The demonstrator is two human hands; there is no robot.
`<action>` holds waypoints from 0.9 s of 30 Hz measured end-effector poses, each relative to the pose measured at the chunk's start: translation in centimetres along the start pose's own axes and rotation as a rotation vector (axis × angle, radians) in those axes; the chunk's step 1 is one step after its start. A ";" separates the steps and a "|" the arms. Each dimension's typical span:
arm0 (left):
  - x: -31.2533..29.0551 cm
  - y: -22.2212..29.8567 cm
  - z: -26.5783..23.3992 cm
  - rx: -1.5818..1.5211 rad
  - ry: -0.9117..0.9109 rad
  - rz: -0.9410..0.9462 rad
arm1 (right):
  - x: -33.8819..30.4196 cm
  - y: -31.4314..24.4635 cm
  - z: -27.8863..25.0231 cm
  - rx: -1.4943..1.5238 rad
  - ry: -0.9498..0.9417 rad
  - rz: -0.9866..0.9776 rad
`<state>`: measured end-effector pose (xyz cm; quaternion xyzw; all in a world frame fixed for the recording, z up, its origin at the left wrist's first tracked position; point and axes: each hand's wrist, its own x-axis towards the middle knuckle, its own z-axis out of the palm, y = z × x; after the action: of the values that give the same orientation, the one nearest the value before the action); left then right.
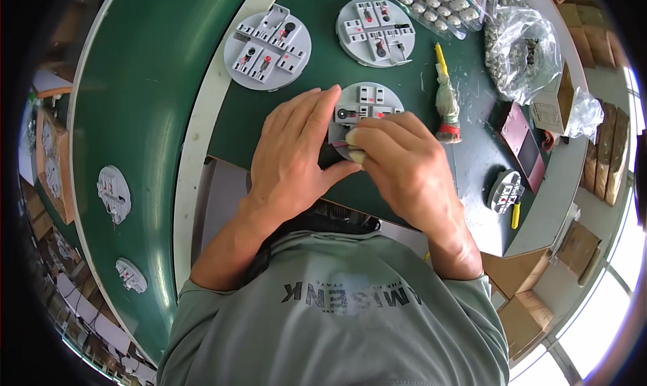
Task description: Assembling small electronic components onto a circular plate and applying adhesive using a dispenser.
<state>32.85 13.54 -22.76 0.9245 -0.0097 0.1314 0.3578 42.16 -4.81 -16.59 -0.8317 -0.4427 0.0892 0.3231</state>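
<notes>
In front of me on the green bench lies a round grey plastic base (367,104) with raised white blocks and small dark and red parts. My left hand (290,150) cups its left rim, fingers stretched along the side and thumb at the near edge. Over the near right part of the base, my right hand (410,155) is bent with its fingertips pinched together. Pale covers (357,140) wrap those fingertips. A bit of pink shows beside them, but what they pinch is hidden.
Two similar bases (268,59) (375,32) lie beyond my hands. Rightward are a wrapped yellow-tipped tool (445,103), a clear bag of small parts (522,49), a dark red box (522,146) and a yellow-handled screwdriver (516,214). A green conveyor belt (151,116) at left carries more bases.
</notes>
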 end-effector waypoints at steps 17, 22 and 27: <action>0.1 -1.1 0.4 -0.080 0.146 -0.015 | 3.9 0.6 1.2 -0.018 -0.112 -0.115; 0.4 -0.8 0.7 -0.071 0.192 -0.008 | 2.6 1.2 3.6 -0.007 0.042 -0.178; 0.0 -1.1 0.6 -0.064 0.200 0.012 | 2.3 0.2 3.0 -0.065 -0.024 -0.105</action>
<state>33.12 13.92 -23.93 0.8948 0.0161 0.2248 0.3854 42.31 -1.65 -18.71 -0.8162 -0.4922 0.0675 0.2949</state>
